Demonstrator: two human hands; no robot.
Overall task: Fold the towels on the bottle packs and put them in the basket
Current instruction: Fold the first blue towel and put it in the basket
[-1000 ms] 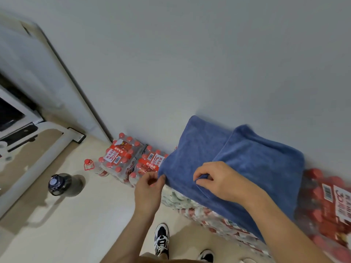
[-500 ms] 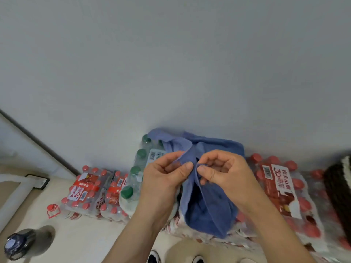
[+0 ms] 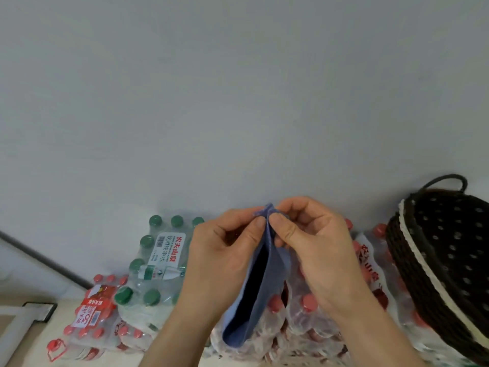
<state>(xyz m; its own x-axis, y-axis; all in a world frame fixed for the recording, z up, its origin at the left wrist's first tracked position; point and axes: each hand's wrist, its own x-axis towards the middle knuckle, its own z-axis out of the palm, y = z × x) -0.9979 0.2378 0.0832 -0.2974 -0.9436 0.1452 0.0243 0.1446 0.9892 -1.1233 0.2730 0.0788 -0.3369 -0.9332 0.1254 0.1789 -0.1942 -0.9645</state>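
A blue towel (image 3: 267, 292) hangs folded in the air above the red-capped bottle packs (image 3: 296, 313). My left hand (image 3: 222, 260) and my right hand (image 3: 315, 250) pinch its top edge together, thumbs and fingertips almost touching each other. The towel drops down between my wrists as a narrow fold with a dark gap inside. A dark woven basket (image 3: 444, 260) with a pale rim and a loop handle sits on the packs at the right.
A green-capped bottle pack (image 3: 158, 263) stands left of my hands. Lower red-capped packs (image 3: 92, 316) lie on the pale floor at the bottom left. A plain grey wall (image 3: 238, 102) rises right behind the packs.
The towel was lifted off the packs and its edges brought together; my hands rose with it. The view swung right, bringing the basket into sight.
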